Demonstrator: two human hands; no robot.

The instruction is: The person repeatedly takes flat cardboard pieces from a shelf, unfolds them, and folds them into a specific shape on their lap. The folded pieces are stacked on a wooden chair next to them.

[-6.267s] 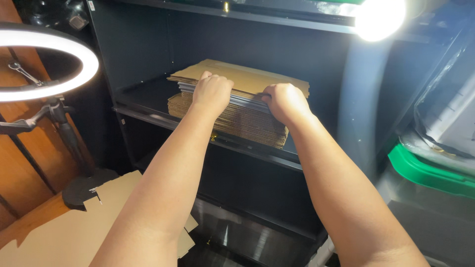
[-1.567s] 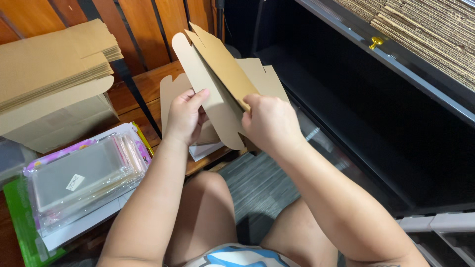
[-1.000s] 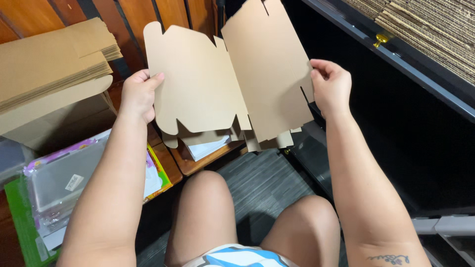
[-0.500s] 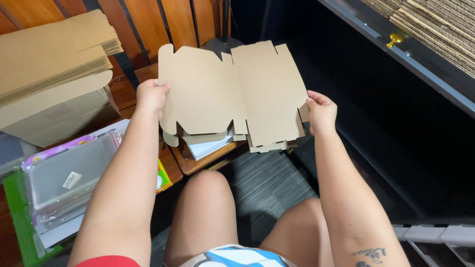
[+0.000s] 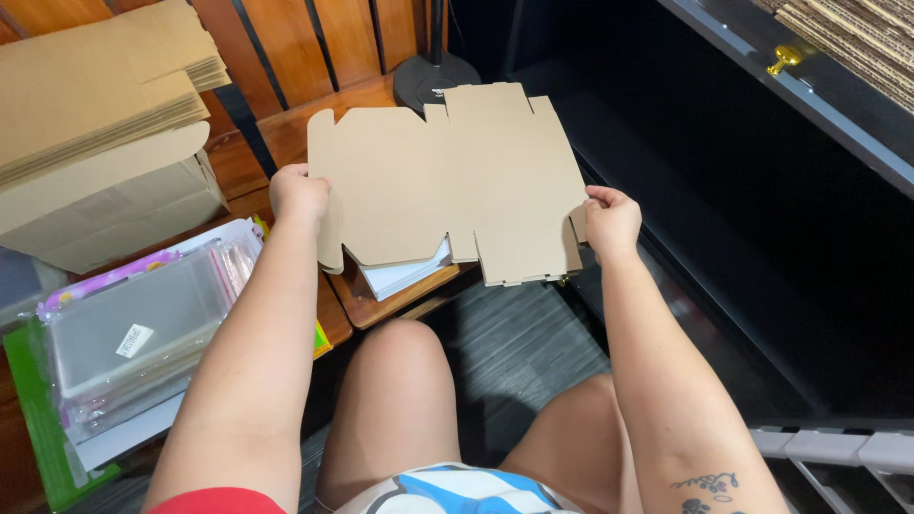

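One sheet: flat die-cut cardboard blank [image 5: 447, 181], unfolded, held in the air above the knees and a low wooden table [image 5: 381, 305].
Left hand [image 5: 298, 195]: clenched on the blank's left edge, fingers curled behind.
Right hand [image 5: 611, 219]: pinching the lower right corner flap, thumb on top.
Long axis: left to right between the hands; notched tabs along the near and far edges.
Underneath: white papers [image 5: 405, 276] on the table, probably a small stack, mostly hidden.
Left side: clear plastic sleeves [image 5: 133, 333], open cardboard box [image 5: 105, 205] with flat blanks [image 5: 95, 86] on top.
Beyond: round black stand base [image 5: 433, 74].
Right side: black shelving [image 5: 762, 190], corrugated sheets [image 5: 857, 38] on the upper shelf.
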